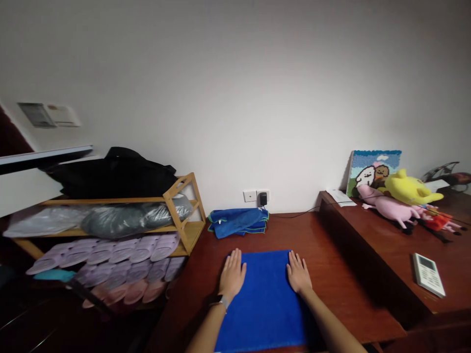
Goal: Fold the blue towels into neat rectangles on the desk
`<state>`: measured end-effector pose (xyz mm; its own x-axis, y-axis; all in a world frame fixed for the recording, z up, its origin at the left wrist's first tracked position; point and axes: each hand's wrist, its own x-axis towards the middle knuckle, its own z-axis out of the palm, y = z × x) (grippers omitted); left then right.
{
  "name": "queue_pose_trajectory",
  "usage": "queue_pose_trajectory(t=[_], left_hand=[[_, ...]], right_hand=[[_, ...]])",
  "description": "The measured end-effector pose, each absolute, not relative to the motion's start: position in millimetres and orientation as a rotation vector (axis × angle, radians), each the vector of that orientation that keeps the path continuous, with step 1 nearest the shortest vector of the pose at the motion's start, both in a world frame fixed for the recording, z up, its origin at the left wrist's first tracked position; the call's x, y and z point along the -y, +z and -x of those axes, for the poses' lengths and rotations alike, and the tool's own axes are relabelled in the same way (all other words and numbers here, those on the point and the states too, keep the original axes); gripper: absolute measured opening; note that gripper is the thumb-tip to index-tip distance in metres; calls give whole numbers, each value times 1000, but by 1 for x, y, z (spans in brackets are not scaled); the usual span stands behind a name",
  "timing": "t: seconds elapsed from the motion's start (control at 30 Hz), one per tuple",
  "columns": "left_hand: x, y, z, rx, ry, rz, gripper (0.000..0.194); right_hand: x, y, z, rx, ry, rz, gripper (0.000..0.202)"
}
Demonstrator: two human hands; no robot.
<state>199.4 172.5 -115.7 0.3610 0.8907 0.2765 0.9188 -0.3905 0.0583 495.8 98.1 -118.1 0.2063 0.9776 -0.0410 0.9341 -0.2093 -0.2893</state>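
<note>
A bright blue towel (pixel 265 299) lies spread flat on the reddish-brown wooden table (pixel 331 264). My left hand (pixel 232 275) rests flat at its far left corner, fingers stretched forward. At the far right corner lies my right hand (pixel 298 272), palm down with the fingers extended. Neither hand grips anything. Farther back, against the wall, sits a loose pile of folded blue cloths (pixel 239 221) with green edging.
On the left, a wooden shoe rack (pixel 184 211) holds slippers (pixel 136 250), plastic-wrapped items and a black bag (pixel 121 174). A higher cabinet top on the right bears plush toys (pixel 390 206), a picture (pixel 377 169) and a white remote-like device (pixel 429 274). A charger (pixel 263 198) is plugged into the wall.
</note>
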Motion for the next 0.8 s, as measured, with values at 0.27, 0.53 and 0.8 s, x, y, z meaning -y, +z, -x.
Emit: queue_pose_trajectory(t=[0.27,0.53,0.8], left_hand=[[-128,-134,-360,1365,-497,2887,66],[-147,-133,-296,1590,-344,2790,74],[-168,-133,-161,1886,-267,2521,75]], right_hand=[[-96,-119,-497,1945,317,2248,64],[-101,-133,-497,1865,278,2236,66],[-101,-118,-494,1877,359,2299,65]])
